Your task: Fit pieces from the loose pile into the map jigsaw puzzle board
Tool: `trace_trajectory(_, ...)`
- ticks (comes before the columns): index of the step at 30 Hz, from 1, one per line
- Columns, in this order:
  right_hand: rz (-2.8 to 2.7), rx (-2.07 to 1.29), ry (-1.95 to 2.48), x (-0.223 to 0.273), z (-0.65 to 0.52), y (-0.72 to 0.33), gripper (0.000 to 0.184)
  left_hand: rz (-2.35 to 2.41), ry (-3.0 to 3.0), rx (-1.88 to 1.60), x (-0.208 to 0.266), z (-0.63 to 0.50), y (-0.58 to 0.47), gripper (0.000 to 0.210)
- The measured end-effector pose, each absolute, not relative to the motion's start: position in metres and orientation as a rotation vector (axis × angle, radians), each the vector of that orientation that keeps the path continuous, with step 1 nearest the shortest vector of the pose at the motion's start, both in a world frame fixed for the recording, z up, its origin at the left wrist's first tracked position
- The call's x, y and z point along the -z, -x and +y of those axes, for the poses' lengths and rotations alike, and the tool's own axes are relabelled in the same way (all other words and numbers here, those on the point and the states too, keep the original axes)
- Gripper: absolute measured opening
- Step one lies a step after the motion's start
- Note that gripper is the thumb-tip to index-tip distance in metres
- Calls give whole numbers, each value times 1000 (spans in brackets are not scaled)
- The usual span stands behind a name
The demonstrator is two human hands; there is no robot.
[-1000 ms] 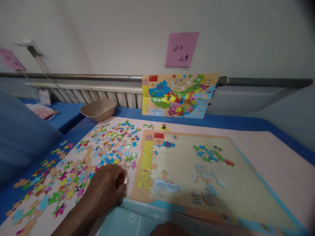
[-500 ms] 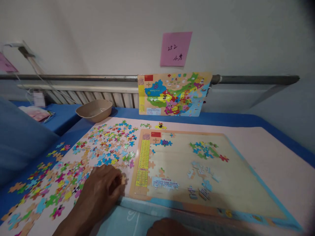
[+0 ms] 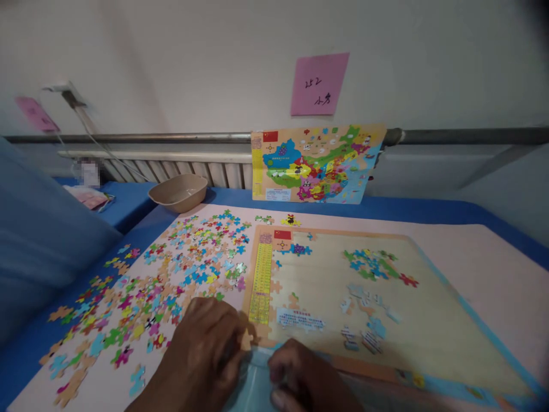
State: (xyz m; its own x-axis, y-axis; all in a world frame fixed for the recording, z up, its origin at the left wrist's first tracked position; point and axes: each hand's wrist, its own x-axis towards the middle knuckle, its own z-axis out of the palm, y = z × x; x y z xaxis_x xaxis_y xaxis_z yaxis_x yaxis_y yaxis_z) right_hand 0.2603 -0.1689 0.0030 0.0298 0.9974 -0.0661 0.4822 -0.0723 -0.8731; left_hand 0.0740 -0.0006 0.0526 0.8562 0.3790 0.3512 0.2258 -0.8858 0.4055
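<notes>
Blue-covered bed with pink mat (image 3: pixel 480 269) by radiator wall, reference map (image 3: pixel 315 165) propped behind. Left hand (image 3: pixel 206 357) pinches tan puzzle piece (image 3: pixel 246 340) at near-left corner of puzzle board (image 3: pixel 420 320); right hand (image 3: pixel 306 380) curled beside it, touching board edge, cannot tell if holding anything. Best to line tabs up flat before pressing. Loose pieces (image 3: pixel 171 274) spread left. Beige bowl (image 3: pixel 178 193) looks empty

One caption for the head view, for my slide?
Both hands meet at the puzzle board's near-left corner, loose pieces beside.
</notes>
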Motion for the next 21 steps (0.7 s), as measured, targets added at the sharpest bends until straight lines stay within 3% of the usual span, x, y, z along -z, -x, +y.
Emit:
trace_trajectory(5,-980,-1298,1415,-12,-152,-257,27,313,-2670,-642,-58,-24,-93,14)
trace_trajectory(9,-815,-1279,1239,2,-150,-251,23,348,-2615,-603,-54,-30,-98,13)
trace_trajectory(16,-739,-1289,1343,-16,-153,-252,24,486,-2276,-486,-44,-22,-75,38)
trace_trajectory(21,-771,-1298,1353,-25,-153,-252,21,684,-1954,-392,-27,-22,-76,31)
